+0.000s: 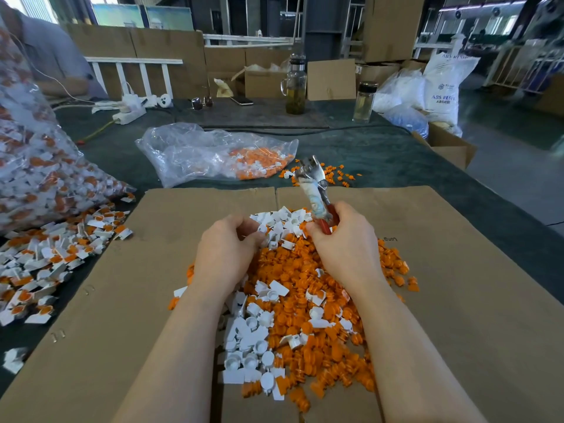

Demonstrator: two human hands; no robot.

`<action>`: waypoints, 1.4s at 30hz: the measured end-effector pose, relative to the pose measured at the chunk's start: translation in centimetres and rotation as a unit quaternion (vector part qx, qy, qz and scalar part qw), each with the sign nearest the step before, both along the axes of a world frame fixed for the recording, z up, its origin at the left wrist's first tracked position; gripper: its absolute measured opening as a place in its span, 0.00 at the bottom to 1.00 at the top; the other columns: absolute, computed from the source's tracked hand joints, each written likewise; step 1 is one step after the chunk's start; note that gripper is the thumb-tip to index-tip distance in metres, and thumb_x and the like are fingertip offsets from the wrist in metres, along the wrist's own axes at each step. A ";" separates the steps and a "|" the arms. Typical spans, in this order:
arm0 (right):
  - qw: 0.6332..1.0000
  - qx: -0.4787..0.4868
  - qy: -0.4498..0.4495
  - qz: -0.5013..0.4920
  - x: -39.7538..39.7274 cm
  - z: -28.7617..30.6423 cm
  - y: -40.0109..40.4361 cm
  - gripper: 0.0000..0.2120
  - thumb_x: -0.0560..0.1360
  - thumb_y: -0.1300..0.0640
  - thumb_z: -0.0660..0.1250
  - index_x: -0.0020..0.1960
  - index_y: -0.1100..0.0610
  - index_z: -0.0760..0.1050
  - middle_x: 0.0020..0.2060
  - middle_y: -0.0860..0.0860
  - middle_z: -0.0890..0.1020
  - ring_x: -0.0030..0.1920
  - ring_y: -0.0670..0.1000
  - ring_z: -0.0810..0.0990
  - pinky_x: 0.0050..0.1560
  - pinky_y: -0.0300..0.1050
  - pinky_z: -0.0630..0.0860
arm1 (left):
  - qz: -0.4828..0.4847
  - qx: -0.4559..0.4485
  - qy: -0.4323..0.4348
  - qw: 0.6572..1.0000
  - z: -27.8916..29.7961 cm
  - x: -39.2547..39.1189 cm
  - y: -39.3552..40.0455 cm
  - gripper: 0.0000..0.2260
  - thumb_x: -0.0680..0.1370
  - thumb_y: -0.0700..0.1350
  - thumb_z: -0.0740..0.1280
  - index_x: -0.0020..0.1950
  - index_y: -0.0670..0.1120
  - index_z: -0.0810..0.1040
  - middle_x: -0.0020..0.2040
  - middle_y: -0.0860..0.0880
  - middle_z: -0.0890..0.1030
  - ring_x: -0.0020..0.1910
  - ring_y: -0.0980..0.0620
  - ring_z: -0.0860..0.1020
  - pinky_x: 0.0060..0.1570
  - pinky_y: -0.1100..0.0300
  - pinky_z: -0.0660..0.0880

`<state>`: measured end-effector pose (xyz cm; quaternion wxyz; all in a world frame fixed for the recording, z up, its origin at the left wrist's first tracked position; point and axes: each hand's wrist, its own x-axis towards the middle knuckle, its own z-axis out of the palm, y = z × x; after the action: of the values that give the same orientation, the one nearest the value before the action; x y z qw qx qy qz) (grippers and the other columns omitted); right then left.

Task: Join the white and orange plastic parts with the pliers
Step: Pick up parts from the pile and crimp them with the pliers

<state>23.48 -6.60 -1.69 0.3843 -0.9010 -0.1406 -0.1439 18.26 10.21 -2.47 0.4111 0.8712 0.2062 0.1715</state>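
Two bare forearms reach in from 6 o'clock over flattened cardboard [106, 285] spread across a bench [381, 154]. Between them lies a heap of orange parts [305, 300] mixed with white parts [247, 340], the white ones thickest at 6 o'clock and again at the heap's 12 o'clock edge. The left hand [225, 248] rests at the heap's far side, its fingers curled in among the white pieces; what it holds, if anything, cannot be told. The right hand [345, 239], just beside it at 3 o'clock, grips the red handles of the pliers [314, 190], whose taped metal head points up and away toward 12 o'clock. At 9 o'clock, joined white-and-orange pieces [52, 254] spill off the cardboard below a full clear sack [36, 166]. Farther out at 12 o'clock, a half-empty clear bag [195, 154] lies on its side with orange and white pieces in its mouth, and loose orange bits scattered just beyond the pliers. At the bench's far edge stand a glass jug [296, 87] and a bottle [363, 102], with cartons [331, 80] behind. A person in a grey sleeve [52, 50] sits at 10 o'clock.
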 end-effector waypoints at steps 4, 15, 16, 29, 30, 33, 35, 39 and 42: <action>0.999 0.027 0.008 0.018 -0.1 0.1 0.0 0.09 0.75 0.50 0.69 0.49 0.47 0.69 0.36 0.38 0.72 0.37 0.42 0.75 0.34 0.37 0.68 | 0.000 -0.041 -0.042 0.998 0.2 -0.3 -0.1 0.04 0.77 0.49 0.71 0.47 0.53 0.77 0.42 0.56 0.79 0.44 0.57 0.78 0.37 0.63 0.69; 0.994 0.103 0.004 0.042 -0.6 0.6 0.1 0.07 0.76 0.53 0.69 0.50 0.47 0.71 0.40 0.41 0.78 0.39 0.43 0.78 0.35 0.34 0.72 | -0.028 -0.167 -0.132 0.977 1.4 -0.5 -1.9 0.08 0.73 0.42 0.76 0.45 0.52 0.79 0.42 0.51 0.81 0.43 0.48 0.82 0.44 0.56 0.78; 0.993 0.110 0.000 0.044 -0.6 0.6 0.2 0.07 0.76 0.54 0.69 0.50 0.48 0.72 0.40 0.42 0.78 0.39 0.43 0.78 0.34 0.33 0.70 | -0.035 -0.180 -0.140 0.973 1.5 -0.5 -2.0 0.07 0.74 0.40 0.75 0.45 0.51 0.79 0.41 0.52 0.82 0.43 0.49 0.83 0.45 0.55 0.80; 0.994 0.098 -0.019 0.054 -1.2 0.9 0.5 0.12 0.73 0.53 0.71 0.55 0.49 0.75 0.41 0.39 0.78 0.43 0.42 0.78 0.41 0.37 0.74 | -0.032 -0.200 -0.162 0.966 1.9 -0.7 -3.5 0.07 0.73 0.38 0.75 0.42 0.50 0.81 0.35 0.52 0.83 0.30 0.61 0.81 0.33 0.70 0.75; 0.995 0.090 -0.025 0.047 -1.1 0.8 0.5 0.12 0.73 0.53 0.71 0.55 0.49 0.75 0.40 0.39 0.77 0.42 0.41 0.78 0.40 0.36 0.73 | -0.031 -0.188 -0.160 0.969 2.0 -0.7 -3.7 0.07 0.73 0.39 0.75 0.42 0.51 0.82 0.36 0.52 0.83 0.31 0.61 0.82 0.35 0.69 0.76; 0.996 0.078 -0.038 0.029 -1.1 0.7 0.4 0.11 0.73 0.52 0.71 0.53 0.46 0.74 0.37 0.35 0.74 0.38 0.37 0.75 0.35 0.31 0.67 | -0.025 -0.156 -0.155 0.975 1.8 -0.6 -3.8 0.05 0.73 0.43 0.75 0.43 0.53 0.83 0.37 0.53 0.84 0.36 0.57 0.83 0.40 0.64 0.79; 0.996 0.072 -0.043 0.024 -1.1 0.7 0.5 0.13 0.72 0.53 0.71 0.56 0.48 0.75 0.37 0.34 0.73 0.37 0.37 0.74 0.35 0.30 0.67 | -0.024 -0.140 -0.154 0.978 1.8 -0.7 -3.8 0.03 0.73 0.45 0.75 0.45 0.53 0.85 0.37 0.55 0.85 0.36 0.58 0.82 0.39 0.64 0.79; 0.997 0.049 -0.057 0.020 -1.1 0.7 0.6 0.14 0.72 0.53 0.72 0.57 0.51 0.76 0.41 0.37 0.75 0.40 0.40 0.74 0.36 0.28 0.65 | -0.034 -0.111 -0.150 0.982 1.8 -0.7 -3.9 0.04 0.73 0.45 0.76 0.44 0.55 0.85 0.35 0.60 0.84 0.36 0.64 0.81 0.36 0.73 0.75; 0.997 0.042 -0.058 0.023 -1.1 0.7 0.5 0.15 0.73 0.53 0.71 0.58 0.51 0.76 0.44 0.39 0.77 0.42 0.40 0.73 0.37 0.27 0.64 | -0.052 -0.101 -0.153 0.982 1.9 -0.8 -3.9 0.11 0.72 0.41 0.76 0.40 0.59 0.82 0.34 0.64 0.82 0.35 0.66 0.80 0.35 0.76 0.72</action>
<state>22.36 -6.09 -1.04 0.4162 -0.8708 -0.1770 -0.1926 17.46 6.26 -0.58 0.5323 0.7981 0.1115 0.2595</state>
